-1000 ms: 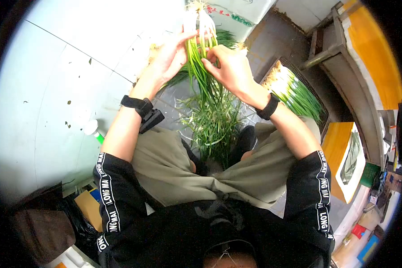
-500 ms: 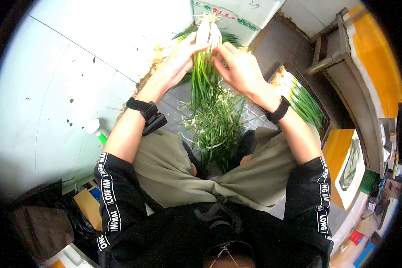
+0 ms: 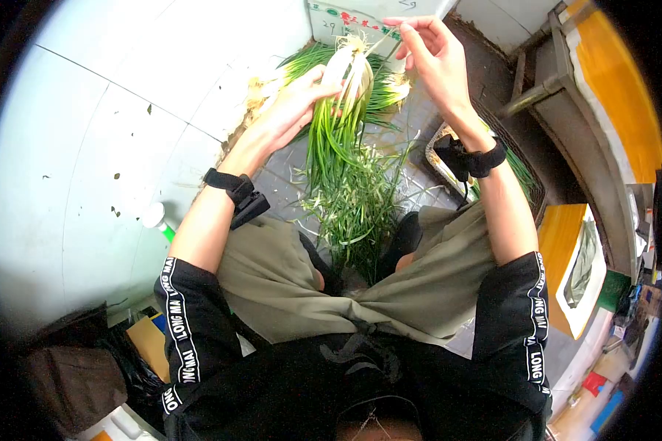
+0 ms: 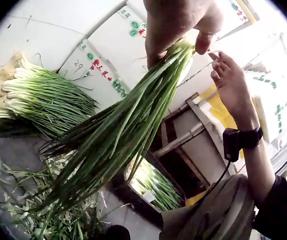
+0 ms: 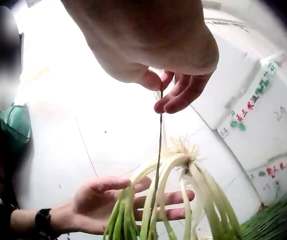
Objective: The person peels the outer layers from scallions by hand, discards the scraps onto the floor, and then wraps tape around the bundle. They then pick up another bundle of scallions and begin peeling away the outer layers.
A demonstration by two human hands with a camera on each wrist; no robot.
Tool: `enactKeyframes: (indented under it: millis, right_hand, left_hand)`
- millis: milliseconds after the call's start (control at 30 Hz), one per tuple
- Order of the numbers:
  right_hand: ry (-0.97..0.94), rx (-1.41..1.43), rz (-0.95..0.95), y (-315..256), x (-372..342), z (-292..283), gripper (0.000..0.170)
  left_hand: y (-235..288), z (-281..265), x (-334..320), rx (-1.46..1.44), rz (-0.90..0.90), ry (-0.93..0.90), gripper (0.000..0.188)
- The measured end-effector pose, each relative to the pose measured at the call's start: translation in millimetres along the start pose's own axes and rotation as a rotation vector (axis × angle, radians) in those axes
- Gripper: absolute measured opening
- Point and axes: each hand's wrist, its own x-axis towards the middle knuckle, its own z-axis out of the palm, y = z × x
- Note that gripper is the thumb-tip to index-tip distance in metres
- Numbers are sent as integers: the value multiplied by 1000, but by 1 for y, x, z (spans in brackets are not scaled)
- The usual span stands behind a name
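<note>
The left hand [image 3: 294,107] holds a bunch of green onions [image 3: 338,128] near its white ends, with roots at the top and green leaves hanging down. Up and to the right of the bunch, the right hand [image 3: 438,62] pinches a thin strand. In the right wrist view that dark, thin strand [image 5: 158,150] runs from the right fingertips [image 5: 162,91] down to the bunch, while the left hand [image 5: 101,205] lies behind the white stalks [image 5: 176,162]. The left wrist view shows the leaves [image 4: 128,120] hanging below the left hand [image 4: 181,20].
Loose leaf trimmings [image 3: 357,213] lie on the floor between the feet. More green onions [image 4: 48,97] are piled beside white boxes [image 4: 116,40]. A dark basket [image 4: 146,212] with green onions stands at the right, near a metal-framed stand [image 3: 537,95].
The right hand has moved from the bunch up and to the right, drawing out a thin strand. The left hand keeps its hold on the bunch.
</note>
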Motion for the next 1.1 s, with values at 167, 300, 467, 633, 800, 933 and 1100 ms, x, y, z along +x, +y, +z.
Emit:
enactKeyframes:
  millis: [167, 300, 467, 633, 800, 933, 1100]
  right_hand:
    - [-86, 272, 96, 13, 4, -4, 18]
    - [-10, 220, 105, 11, 8, -8, 18]
    - [48, 59, 41, 4, 4, -8, 13]
    - [-215, -536, -249, 6, -11, -1, 22]
    - [-334, -784, -378, 13, -25, 5, 21]
    - [-301, -846, -357, 10, -24, 5, 18]
    - [-284, -904, -430, 11, -19, 4, 13]
  left_hand:
    - [3, 6, -4, 49, -36, -1, 41]
    - [5, 7, -4, 94, -74, -32, 39]
    - [3, 9, -3, 98, -52, -58, 40]
    - [5, 8, -5, 99, -31, -43, 40]
    - [5, 7, -4, 180, -26, -18, 38]
    - [4, 9, -4, 250, -18, -9, 36]
    - [16, 15, -9, 336, -73, -27, 38]
